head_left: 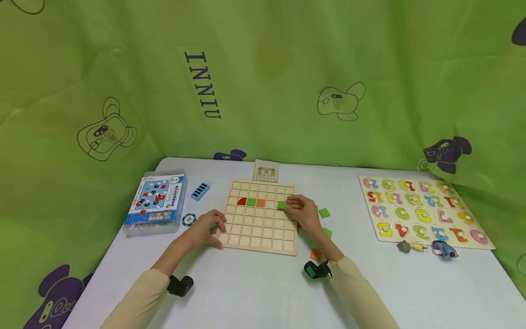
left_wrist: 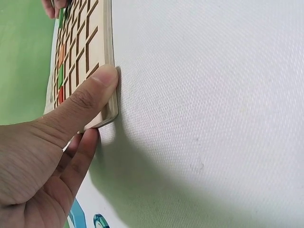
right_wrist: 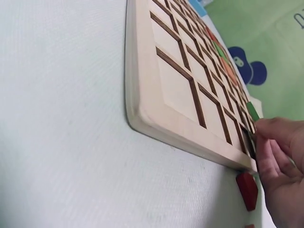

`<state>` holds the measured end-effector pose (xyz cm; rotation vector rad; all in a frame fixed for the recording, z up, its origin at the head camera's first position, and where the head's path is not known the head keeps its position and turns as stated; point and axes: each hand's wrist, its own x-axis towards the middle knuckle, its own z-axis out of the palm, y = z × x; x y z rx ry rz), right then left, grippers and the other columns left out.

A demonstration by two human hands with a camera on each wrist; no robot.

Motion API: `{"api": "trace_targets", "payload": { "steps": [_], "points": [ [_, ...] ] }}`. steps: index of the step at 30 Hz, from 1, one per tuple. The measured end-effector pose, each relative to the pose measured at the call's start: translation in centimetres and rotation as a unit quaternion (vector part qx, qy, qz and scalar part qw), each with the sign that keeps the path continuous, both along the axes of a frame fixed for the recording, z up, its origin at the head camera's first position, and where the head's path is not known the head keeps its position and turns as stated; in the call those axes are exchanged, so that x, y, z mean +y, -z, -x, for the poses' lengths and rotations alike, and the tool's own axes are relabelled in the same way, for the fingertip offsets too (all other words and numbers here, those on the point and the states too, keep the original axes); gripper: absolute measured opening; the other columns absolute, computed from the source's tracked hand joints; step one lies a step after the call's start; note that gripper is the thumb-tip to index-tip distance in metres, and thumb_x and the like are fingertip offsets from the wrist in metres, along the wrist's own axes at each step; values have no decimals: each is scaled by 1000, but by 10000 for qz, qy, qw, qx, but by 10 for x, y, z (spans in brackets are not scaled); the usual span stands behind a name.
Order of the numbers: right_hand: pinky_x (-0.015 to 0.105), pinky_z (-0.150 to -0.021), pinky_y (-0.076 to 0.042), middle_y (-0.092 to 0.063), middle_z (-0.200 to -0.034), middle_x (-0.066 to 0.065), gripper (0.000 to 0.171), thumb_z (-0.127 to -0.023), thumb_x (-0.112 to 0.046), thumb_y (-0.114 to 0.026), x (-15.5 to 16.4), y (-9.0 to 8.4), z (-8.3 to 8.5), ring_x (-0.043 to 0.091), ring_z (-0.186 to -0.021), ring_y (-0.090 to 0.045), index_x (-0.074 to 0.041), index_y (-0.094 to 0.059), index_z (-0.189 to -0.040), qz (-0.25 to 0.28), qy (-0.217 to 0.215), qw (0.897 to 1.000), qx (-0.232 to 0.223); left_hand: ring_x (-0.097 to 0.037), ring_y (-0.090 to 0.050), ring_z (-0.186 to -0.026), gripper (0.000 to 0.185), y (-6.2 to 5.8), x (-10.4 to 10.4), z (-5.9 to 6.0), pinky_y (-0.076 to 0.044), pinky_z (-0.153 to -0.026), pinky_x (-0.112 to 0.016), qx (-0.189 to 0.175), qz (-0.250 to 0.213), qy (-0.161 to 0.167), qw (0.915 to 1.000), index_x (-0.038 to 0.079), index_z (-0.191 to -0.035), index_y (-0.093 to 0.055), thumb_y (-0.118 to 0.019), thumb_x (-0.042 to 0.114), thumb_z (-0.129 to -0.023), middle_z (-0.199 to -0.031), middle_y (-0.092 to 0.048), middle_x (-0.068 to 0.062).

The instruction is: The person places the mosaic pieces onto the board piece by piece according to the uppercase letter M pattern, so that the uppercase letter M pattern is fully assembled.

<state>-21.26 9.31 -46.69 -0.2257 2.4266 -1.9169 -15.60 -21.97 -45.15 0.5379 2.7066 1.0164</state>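
Observation:
A wooden grid board (head_left: 256, 230) lies on the table. My left hand (head_left: 207, 227) grips its near left corner, the thumb (left_wrist: 102, 78) over the front rim and fingers against the side. In one row sit a red quarter-round tile (head_left: 242, 201), a green tile (head_left: 251, 202) and an orange tile (head_left: 260, 203). Farther right in that row, my right hand (head_left: 303, 212) pinches another green square tile (head_left: 281, 205) at its right edge, thumb and forefinger together in the right wrist view. A red piece (right_wrist: 247, 191) lies beside the board, under that hand.
Loose green tiles (head_left: 324, 213) and an orange tile (head_left: 315, 254) lie right of the board. Behind it is a pattern card (head_left: 266, 171). A boxed kit (head_left: 156, 201), blue block (head_left: 200, 191) and round chip (head_left: 189, 220) stand left; a number puzzle (head_left: 423, 208) and small figures (head_left: 444, 249) lie right.

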Motion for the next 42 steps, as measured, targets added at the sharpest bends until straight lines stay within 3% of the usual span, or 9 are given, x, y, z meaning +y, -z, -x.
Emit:
{"api": "trace_targets", "payload": {
  "steps": [3,9,20,30,35,42],
  "points": [
    [27,-77,-57,-62,-108,34,34,-81,14,-67,-5,-9,-4,44,-96,-63,18,-58,-113,-145,-49,9997,177,-29,-52,-103,33,0,-1,0,-55,-80,-36,20,-47,29,10000,4,-79,-61,-88,2,-61,-115,-55,-14],
    [25,-73,-58,-67,-102,24,32,-78,12,-71,-12,18,12,35,-90,-66,12,-63,-109,-316,46,9983,490,-30,-52,-103,32,0,-1,-1,-55,-80,-34,33,-72,37,10000,4,-80,-61,-88,2,-61,-115,-56,-14],
    [21,-68,-57,-69,-98,21,27,-79,11,-70,-21,20,15,31,-85,-67,10,-65,-106,-585,-79,9945,867,-29,-51,-104,32,0,-1,-2,-54,-81,-34,-9,-23,-26,10000,5,-80,-62,-88,3,-62,-115,-56,-13],
    [24,-71,-58,-69,-99,21,31,-78,10,-72,-26,19,17,30,-86,-68,11,-64,-108,-663,-224,9937,875,-28,-51,-105,32,1,-1,-1,-53,-82,-35,-71,-20,-59,10000,5,-81,-62,-88,4,-62,-117,-55,-12],
    [28,-74,-58,-68,-100,23,32,-79,9,-72,-25,18,18,34,-89,-67,11,-64,-110,-502,-258,9956,744,-27,-51,-102,33,0,0,-1,-52,-81,-36,-20,8,-47,10000,5,-81,-62,-88,4,-61,-116,-56,-11],
    [43,-82,-56,-63,-104,33,32,-80,14,-68,-26,17,19,45,-95,-63,18,-59,-111,107,-522,9968,592,-26,-51,-102,33,0,0,-2,-51,-81,-35,-58,-18,-67,10000,6,-81,-62,-88,4,-61,-117,-55,-11]
  ]
}}
